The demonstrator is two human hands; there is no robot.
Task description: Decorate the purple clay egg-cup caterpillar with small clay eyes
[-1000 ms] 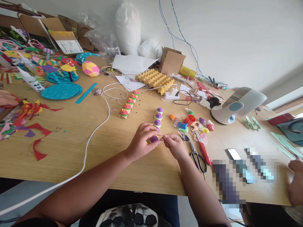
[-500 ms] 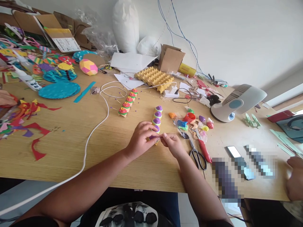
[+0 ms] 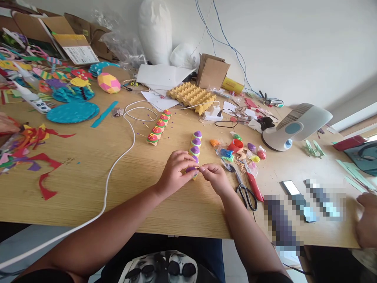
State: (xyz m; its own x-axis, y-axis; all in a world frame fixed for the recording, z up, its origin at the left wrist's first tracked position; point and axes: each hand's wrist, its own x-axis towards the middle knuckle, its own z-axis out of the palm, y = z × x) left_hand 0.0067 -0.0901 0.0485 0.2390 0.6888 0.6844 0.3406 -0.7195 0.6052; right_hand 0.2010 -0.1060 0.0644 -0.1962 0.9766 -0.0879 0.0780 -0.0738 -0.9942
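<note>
My left hand [image 3: 177, 169] and my right hand [image 3: 214, 175] meet fingertip to fingertip over the near end of an egg-carton strip [image 3: 195, 142] topped with purple clay mounds. Both are closed in a pinch, and a thin, small piece seems to run between the fingertips, too small to name. The strip's near part is partly hidden behind my left fingers. To the left and farther back lies a second egg-carton strip [image 3: 159, 127], decorated with red and green caps and with pin-like sticks poking out of its sides.
Right of my hands are clay packets [image 3: 226, 154], a red cup [image 3: 236, 146], scissors [image 3: 246, 194] and a white fan [image 3: 294, 127]. A white cable [image 3: 109, 177] crosses the table on the left, near paper scraps [image 3: 47, 161]. Other people's hands [image 3: 366, 220] rest at both edges.
My fingertips have shifted slightly, with the right hand's fingers turned a little and more of the purple mound showing between the hands. The view has moved marginally.
</note>
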